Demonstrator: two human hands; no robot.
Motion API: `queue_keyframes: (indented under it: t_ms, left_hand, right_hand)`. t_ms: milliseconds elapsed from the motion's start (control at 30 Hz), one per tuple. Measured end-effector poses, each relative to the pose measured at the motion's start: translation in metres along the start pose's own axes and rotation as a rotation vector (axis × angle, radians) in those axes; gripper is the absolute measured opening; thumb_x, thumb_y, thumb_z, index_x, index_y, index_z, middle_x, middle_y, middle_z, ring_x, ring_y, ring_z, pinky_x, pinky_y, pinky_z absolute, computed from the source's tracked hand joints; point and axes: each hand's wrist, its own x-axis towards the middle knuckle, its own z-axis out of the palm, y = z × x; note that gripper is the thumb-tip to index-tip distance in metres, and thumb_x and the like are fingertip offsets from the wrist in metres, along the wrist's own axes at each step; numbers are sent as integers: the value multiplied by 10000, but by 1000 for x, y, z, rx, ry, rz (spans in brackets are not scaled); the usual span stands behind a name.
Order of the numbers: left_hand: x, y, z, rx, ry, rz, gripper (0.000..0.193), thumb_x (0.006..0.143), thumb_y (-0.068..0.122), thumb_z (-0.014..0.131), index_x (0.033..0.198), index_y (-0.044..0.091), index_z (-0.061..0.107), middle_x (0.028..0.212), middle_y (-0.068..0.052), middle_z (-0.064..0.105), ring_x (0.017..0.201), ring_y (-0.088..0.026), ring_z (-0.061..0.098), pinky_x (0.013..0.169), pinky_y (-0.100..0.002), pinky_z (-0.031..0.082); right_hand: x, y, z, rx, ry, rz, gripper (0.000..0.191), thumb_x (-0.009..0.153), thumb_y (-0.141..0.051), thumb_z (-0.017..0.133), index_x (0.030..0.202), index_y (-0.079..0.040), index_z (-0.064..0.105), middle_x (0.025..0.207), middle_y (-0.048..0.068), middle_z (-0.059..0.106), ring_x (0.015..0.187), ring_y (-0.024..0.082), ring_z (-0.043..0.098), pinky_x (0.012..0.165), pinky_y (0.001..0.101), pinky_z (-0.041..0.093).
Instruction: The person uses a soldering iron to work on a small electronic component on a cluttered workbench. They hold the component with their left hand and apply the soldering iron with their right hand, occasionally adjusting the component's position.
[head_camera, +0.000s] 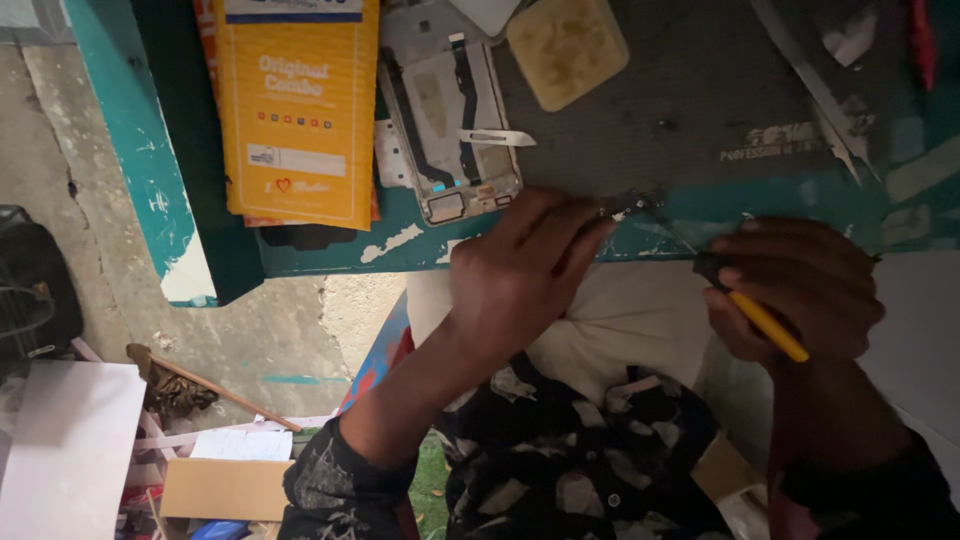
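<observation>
My left hand (520, 270) rests at the front edge of the teal workbench (320, 255), its fingertips pinching or pressing a tiny dark part (625, 208). My right hand (800, 290) grips a yellow-handled screwdriver (765, 325) whose thin metal tip reaches up-left toward that small part. An opened phone frame (455, 120) with exposed innards lies on the bench just above my left hand, with a white pry blade (497, 137) on it.
A yellow padded envelope (298, 110) lies left of the phone frame. A tan square pad (567, 47) sits at the top. A dark work mat (700, 100) covers the bench's right. White cloth (620, 320) covers my lap. Cardboard boxes (225, 488) stand on the floor.
</observation>
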Motion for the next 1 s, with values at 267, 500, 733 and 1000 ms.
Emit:
queue_keyframes:
  t_ms: [267,500,733,1000]
  left_hand:
    - [-2,-3,-1,5,-1,-18,174,956,187,843,1075,91,758,1035,-17,695,813,-160,726,671,-303,574]
    - [-5,-3,1,-1,1,-23,195,949,194,844,1089,83,765,1033,-21,699,779,-153,720,645,-298,571]
    - [-6,-7,-1,20,17,-26,188,952,215,843,1077,100,763,1028,-8,694,789,-160,720,659,-310,568]
    - [-7,-11,-6,7,3,-31,187,956,206,840,1086,98,761,1031,-7,692,790,-153,720,658,-303,569]
  right_hand:
    - [-8,5,1,-1,-47,11,192,936,-157,798,957,-5,682,855,200,735,852,332,769,809,487,652]
    - [-11,2,4,-7,-28,31,181,919,-154,786,931,-24,661,858,206,735,844,324,765,819,505,652]
    - [0,-5,6,-11,-47,33,193,899,-152,801,927,-21,662,844,208,729,833,326,764,816,498,646]
    - [0,-4,10,-17,-73,14,195,901,-151,781,922,-4,655,844,225,730,808,323,759,784,493,647]
